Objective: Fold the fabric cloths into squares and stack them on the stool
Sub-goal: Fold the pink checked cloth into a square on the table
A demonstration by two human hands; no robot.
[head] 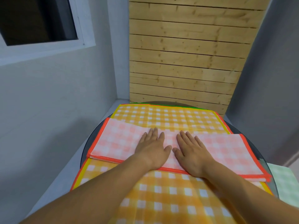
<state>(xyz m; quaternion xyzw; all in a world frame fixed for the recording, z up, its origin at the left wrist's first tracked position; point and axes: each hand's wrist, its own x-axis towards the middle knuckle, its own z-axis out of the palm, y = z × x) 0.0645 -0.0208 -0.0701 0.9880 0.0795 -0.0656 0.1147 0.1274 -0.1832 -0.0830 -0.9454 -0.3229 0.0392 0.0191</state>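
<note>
I see both grips flat on pink cloth, palms down, fingers straight and slightly spread, pinching nothing. Left grip and right grip side by side mid-cloth, thumbs nearly touching. Pink cloth folded into long strip with orange hem, lying across yellow cloth from 9 to 3 o'clock. Yellow cloth spread over round dark counter, running 12 to 6. Green cloth at 4 o'clock, past counter edge. Wood wall at 12, window at 10.
</note>
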